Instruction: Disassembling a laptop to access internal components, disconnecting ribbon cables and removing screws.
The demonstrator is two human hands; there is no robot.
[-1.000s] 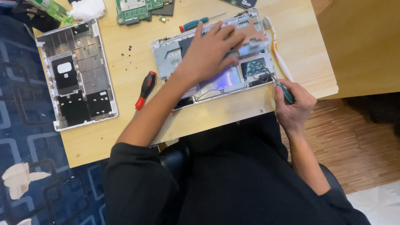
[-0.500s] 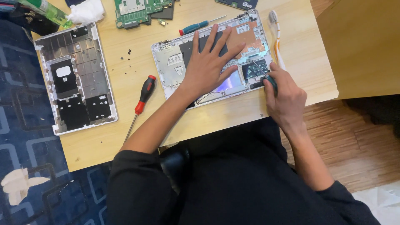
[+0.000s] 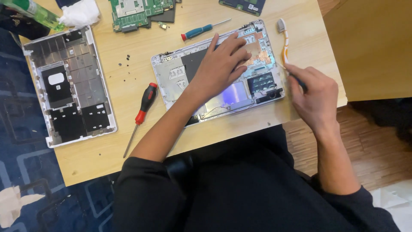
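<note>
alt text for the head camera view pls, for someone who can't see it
A person's left hand presses flat on an opened laptop base on a wooden table, while the right hand grips a dark tool by its right edge. A toothbrush, two screwdrivers, a circuit board and the removed cover lie around.

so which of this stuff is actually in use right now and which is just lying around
In use:
- open laptop base, pressed flat by the left hand
- small dark tool gripped in the right hand, beside the base

Lying about:
- red-handled screwdriver
- blue-handled screwdriver
- toothbrush
- detached bottom cover
- green circuit board
- loose screws
</note>
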